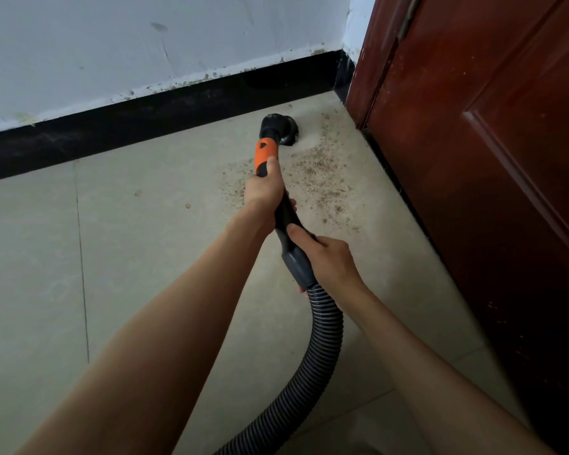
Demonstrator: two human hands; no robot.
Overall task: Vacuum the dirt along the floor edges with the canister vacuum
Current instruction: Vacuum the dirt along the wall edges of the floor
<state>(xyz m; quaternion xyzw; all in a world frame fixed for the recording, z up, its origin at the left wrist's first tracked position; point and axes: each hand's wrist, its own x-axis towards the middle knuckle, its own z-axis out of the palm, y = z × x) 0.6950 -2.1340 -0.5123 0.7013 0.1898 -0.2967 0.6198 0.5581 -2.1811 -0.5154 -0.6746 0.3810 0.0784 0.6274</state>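
A black round brush nozzle (pixel 281 129) sits on the beige tile floor near the corner, at the end of an orange and black vacuum handle (pixel 265 152). My left hand (pixel 264 188) grips the handle just below the orange part. My right hand (pixel 329 257) grips the grey cuff (pixel 298 267) where the ribbed black hose (pixel 322 339) joins. The hose curves down and out of the bottom of the view. Brown crumbs of dirt (pixel 319 178) lie scattered right of the nozzle, toward the door. The canister is not in view.
A black skirting board (pixel 145 126) runs along the white wall (pixel 145 44) on the left and back. A dark red wooden door (pixel 490 159) stands close on the right. A few stray specks (pixel 138 193) lie on the tiles at the left.
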